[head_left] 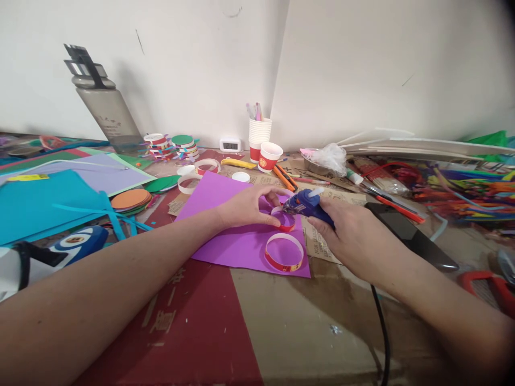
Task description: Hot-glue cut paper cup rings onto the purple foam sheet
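My right hand (341,228) is wrapped round a blue hot glue gun (302,205) with a white glue stick poking from its back. Its nozzle points at a red-and-white paper ring (286,226) on a sheet of purple paper (225,236). My left hand (251,206) curves over that ring, thumb and fingers closed on its edge. Whether the nozzle touches the ring I cannot tell. Nearer to me, a second paper ring (284,262) lies on the purple sheet, with neither hand on it.
Behind stand paper cups (270,156), a small clock (230,145) and a tall bottle (108,110). Blue paper (48,201) and orange discs (131,199) lie left. Rightward are a dark phone (406,233), an orange cutter (285,177) and pipe cleaners (475,187). A black cord (382,332) runs forward.
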`<state>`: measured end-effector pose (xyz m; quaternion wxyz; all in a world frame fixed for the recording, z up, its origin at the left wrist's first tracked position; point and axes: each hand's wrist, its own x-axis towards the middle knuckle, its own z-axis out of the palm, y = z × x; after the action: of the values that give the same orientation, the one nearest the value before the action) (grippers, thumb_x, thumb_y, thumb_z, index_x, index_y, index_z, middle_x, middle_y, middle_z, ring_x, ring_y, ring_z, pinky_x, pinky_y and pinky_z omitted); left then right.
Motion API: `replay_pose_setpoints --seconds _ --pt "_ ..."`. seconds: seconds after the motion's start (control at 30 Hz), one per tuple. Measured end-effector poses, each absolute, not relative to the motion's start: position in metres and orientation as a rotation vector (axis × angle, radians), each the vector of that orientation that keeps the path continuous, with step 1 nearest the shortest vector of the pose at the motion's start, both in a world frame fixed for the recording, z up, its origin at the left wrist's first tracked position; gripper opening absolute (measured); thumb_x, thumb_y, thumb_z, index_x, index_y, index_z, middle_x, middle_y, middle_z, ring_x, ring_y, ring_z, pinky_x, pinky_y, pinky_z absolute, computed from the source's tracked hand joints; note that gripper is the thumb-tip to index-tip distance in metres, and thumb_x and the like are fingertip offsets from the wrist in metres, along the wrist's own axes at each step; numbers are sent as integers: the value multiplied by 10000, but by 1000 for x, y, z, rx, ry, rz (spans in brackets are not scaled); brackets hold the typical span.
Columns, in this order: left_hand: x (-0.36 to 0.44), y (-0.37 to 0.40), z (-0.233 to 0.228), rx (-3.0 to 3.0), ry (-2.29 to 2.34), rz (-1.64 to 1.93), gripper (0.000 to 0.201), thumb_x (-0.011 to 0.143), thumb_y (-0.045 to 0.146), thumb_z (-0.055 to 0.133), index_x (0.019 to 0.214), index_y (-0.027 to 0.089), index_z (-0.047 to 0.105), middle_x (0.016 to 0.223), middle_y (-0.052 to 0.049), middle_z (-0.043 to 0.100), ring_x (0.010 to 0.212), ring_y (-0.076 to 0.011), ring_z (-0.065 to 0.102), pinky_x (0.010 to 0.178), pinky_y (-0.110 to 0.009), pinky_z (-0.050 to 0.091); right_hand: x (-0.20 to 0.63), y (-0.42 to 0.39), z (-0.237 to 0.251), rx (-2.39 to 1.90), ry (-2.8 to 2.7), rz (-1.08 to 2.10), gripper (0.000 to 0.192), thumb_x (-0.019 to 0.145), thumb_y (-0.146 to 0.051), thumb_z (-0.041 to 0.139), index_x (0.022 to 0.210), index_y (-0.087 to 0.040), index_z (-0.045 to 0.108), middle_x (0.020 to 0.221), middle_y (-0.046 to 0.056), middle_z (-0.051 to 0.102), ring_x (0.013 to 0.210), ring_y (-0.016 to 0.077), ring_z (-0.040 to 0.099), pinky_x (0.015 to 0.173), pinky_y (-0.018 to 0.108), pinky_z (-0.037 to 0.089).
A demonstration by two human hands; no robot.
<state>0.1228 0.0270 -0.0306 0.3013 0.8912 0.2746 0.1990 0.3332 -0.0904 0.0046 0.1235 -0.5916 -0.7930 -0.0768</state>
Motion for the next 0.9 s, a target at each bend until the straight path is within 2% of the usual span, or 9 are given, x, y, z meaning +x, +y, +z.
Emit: replay_pose_setpoints --seconds 0.17,0.3,0.37,0.57,0.67,0.77,0.9 --pt "125 24 -27 2391 748 541 665 723 445 744 1329 283 521 1087 -1 662 1048 -187 607 927 -297 449 336 -94 10 -1713 -2302 -195 178 957 -309 436 1000 -185 556 963 123 713 847 278 653 698 366 440" --pt "125 26 -14 2395 883 655 424 860 459 575 1211 223 607 1141 -33 672 1038 -179 608 893 -288 464 337 -94 14 -1699 -2258 -101 151 960 -299 433 919 -212 550 876 86 716 763 254 647 649 351 426" --pt "121 31 -5 2389 1046 744 367 915 441 482 1145 208 647 1158 -38 681 1044 -184 608 899 -301 469 337 -94 16 -1684 -2245 -92 160 964 -300 429 916 -212 553 874 89 718 757 249 646 638 345 423" --pt "105 48 11 2512 1412 574 289 862 379 542 1029 222 718 1069 -20 735 972 -205 645 895 -323 499 335 -92 15 -1690 -2247 -126 182 964 -315 433 923 -202 569 794 73 686 698 225 615 592 313 392" --pt "104 56 8 2591 1506 401 337 881 383 495 1083 218 708 1143 -37 716 1043 -226 637 938 -345 489 334 -93 14 -1696 -2244 -112 202 970 -323 421 942 -193 573 809 83 683 694 222 607 571 305 368" --pt "107 67 0 2718 1468 186 399 900 338 447 1219 193 639 1309 -73 633 1206 -242 565 1038 -371 425 334 -92 15 -1710 -2235 -76 197 967 -317 427 943 -188 575 822 89 683 703 224 608 566 299 359" --pt "109 76 -7 2811 1364 -66 541 890 431 466 1348 150 527 1421 -143 531 1290 -288 501 1071 -411 392 336 -90 16 -1728 -2233 -59 186 957 -310 445 965 -181 578 844 93 689 748 235 622 583 298 366"
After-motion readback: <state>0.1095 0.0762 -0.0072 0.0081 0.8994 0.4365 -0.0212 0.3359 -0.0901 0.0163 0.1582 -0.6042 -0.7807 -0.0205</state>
